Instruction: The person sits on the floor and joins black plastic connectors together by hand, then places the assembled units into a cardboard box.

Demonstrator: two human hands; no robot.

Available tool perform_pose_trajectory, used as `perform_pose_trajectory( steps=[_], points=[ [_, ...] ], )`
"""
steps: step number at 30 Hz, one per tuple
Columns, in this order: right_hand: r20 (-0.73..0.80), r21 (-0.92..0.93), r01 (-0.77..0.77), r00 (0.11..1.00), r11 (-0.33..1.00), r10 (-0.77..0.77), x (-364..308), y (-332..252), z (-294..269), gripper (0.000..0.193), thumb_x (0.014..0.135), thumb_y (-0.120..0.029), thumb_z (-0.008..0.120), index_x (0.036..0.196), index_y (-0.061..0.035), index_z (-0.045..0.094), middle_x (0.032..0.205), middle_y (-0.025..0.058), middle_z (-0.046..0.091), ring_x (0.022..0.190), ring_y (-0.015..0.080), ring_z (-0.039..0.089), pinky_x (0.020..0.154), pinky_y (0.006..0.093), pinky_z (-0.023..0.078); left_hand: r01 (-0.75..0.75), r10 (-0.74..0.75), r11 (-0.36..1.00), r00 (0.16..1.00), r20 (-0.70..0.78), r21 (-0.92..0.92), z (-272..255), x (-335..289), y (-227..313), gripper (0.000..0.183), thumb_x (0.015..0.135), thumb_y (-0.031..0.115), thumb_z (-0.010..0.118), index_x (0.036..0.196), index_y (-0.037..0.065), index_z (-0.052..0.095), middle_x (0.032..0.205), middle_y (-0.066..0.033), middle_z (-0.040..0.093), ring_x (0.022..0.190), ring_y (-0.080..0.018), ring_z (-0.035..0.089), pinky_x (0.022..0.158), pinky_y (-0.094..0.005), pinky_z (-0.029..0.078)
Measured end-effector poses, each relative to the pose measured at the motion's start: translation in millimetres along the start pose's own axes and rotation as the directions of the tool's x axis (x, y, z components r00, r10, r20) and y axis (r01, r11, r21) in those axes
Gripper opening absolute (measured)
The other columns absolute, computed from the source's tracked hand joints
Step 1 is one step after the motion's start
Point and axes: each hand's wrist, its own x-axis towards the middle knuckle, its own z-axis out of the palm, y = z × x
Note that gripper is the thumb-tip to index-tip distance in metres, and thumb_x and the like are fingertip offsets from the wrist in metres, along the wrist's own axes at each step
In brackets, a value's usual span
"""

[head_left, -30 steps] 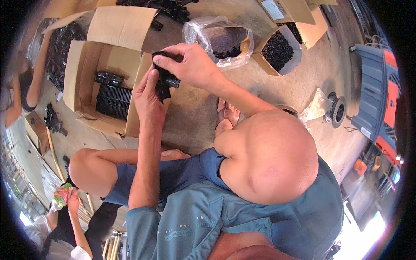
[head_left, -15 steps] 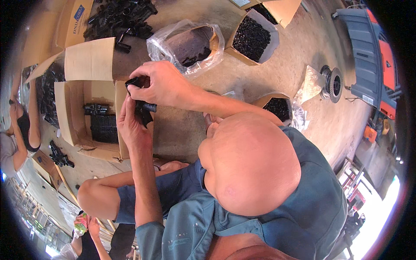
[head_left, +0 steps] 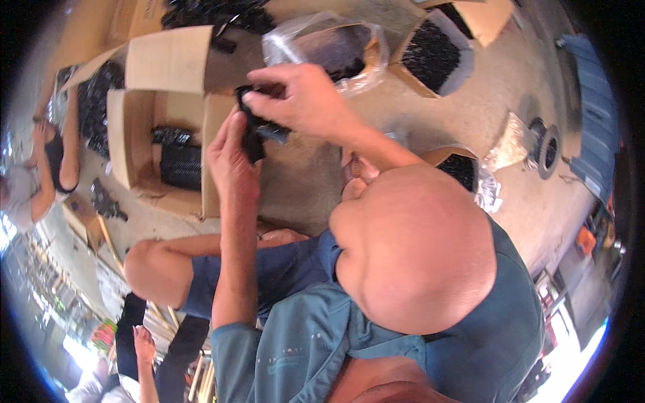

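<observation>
Both my hands are raised together over the concrete floor, holding one black plastic part (head_left: 261, 131). My left hand (head_left: 228, 156) grips it from the left side and below, thumb against it. From above, my right hand (head_left: 304, 101) pinches the part's upper end with its fingertips. The part sits just right of an open cardboard box (head_left: 134, 138) that has black parts (head_left: 179, 163) stacked inside. Much of the part is hidden by my fingers.
A clear plastic bag (head_left: 330, 47) and two cardboard boxes (head_left: 435, 48) (head_left: 459, 168) hold small black pieces. More black parts (head_left: 208, 12) are piled at the top. Black rings (head_left: 545, 144) and a blue crate (head_left: 596, 134) lie right. Another person (head_left: 46, 164) sits at left.
Both hands have stayed together on the black part, with my right fingers shifting over its top end. The view has swung a little, so the boxes and bag have shifted in the picture.
</observation>
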Motion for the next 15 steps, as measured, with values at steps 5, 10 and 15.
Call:
perform_pose_trajectory(
  steps=[5, 10, 15],
  points=[
    [0.072, 0.037, -0.111, 0.992, 0.993, 0.108, 4, 2, -10, 0.054, 0.082, -0.041, 0.074, 0.115, 0.0016, 0.072, 0.099, 0.0215, 0.074, 0.091, 0.0331, 0.074, 0.085, 0.0378, 0.057, 0.121, -0.113, 0.985, 0.992, 0.064, -0.126, -5, 4, -12, 0.034, 0.100, 0.017, 0.065, 0.129, -0.001, 0.066, 0.110, -0.0045, 0.072, 0.091, -0.0090, 0.067, 0.076, -0.0246, 0.054],
    [0.043, 0.026, -0.130, 0.991, 0.991, 0.129, -1, 3, -10, 0.049, 0.083, -0.037, 0.076, 0.113, 0.0009, 0.073, 0.098, 0.0211, 0.075, 0.091, 0.0317, 0.074, 0.085, 0.0368, 0.057, 0.114, -0.109, 0.990, 0.992, 0.067, -0.083, 0, -1, -14, 0.035, 0.101, 0.020, 0.065, 0.130, 0.001, 0.066, 0.108, -0.0044, 0.072, 0.088, -0.0089, 0.066, 0.074, -0.0261, 0.055],
    [0.007, 0.005, -0.109, 0.994, 0.994, 0.109, -2, 4, -10, 0.049, 0.082, -0.037, 0.079, 0.112, 0.0009, 0.073, 0.097, 0.0206, 0.075, 0.089, 0.0307, 0.075, 0.083, 0.0365, 0.058, 0.090, -0.081, 0.988, 0.994, 0.073, -0.126, 5, -2, -13, 0.035, 0.100, 0.021, 0.065, 0.128, 0.000, 0.066, 0.104, -0.0038, 0.072, 0.086, -0.0090, 0.066, 0.073, -0.0255, 0.055]
  ],
)
